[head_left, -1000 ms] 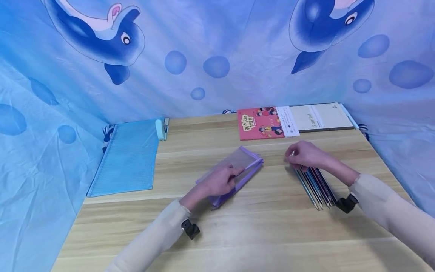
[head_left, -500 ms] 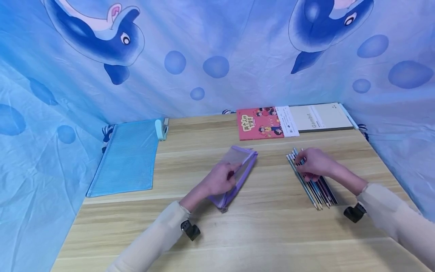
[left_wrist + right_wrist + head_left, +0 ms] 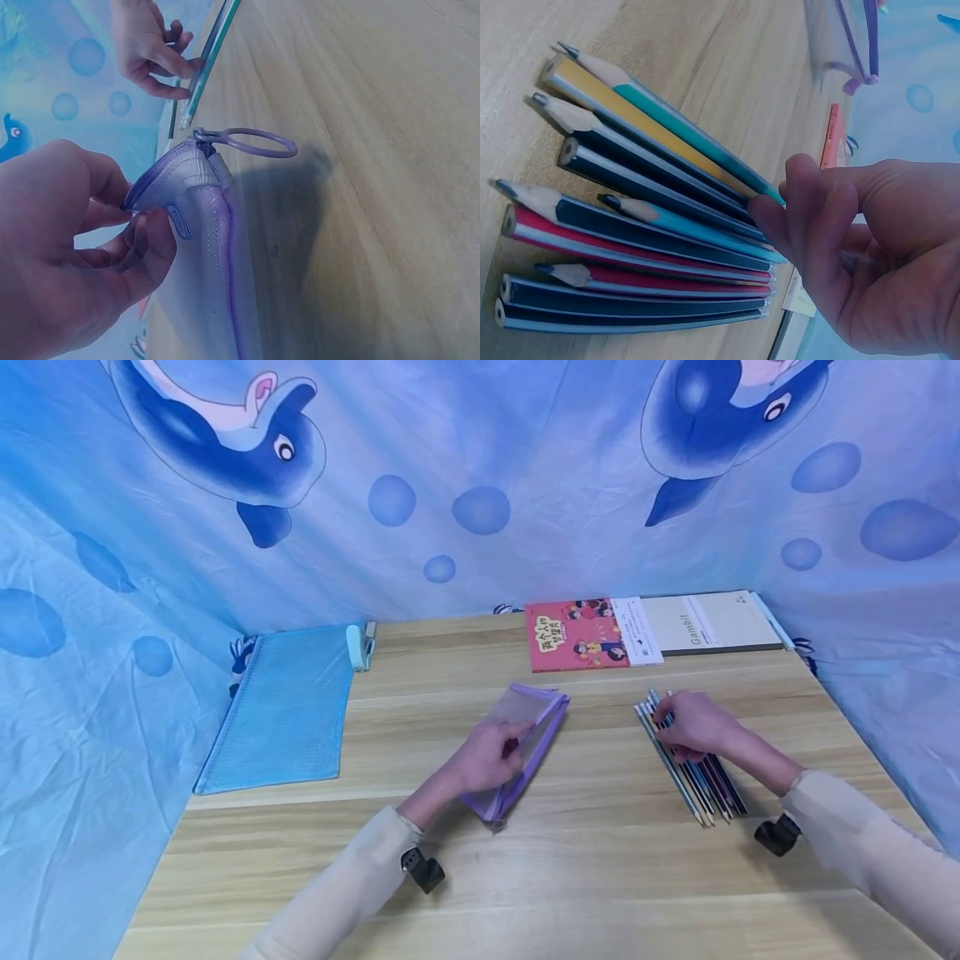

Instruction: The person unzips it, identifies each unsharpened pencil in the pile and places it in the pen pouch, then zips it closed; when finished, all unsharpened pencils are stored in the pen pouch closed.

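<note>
A mesh pencil case [image 3: 551,724] with purple trim lies mid-table, its zipper end towards the front. My left hand [image 3: 487,753] pinches its upper edge between thumb and fingers; the left wrist view shows the zipper pull ring [image 3: 260,142] hanging from the case's corner. To the right, several pencils [image 3: 686,781] lie side by side, some sharpened, some flat-ended. My right hand [image 3: 696,724] is bent over them. In the right wrist view its fingertips [image 3: 769,215] touch the teal pencil [image 3: 697,139] and its neighbours; whether they pinch one is hidden.
A blue mesh zip folder [image 3: 277,710] lies at the left, with a light-blue stapler [image 3: 358,648] at its far corner. Along the back lie a red book [image 3: 573,635] and a pale notebook [image 3: 708,620]. A blue dolphin-print cloth [image 3: 480,443] surrounds the table.
My right hand has drawn back from the far ends of the pencils to over their middle. The pencil case has turned slightly under my left hand, its near end swinging right.
</note>
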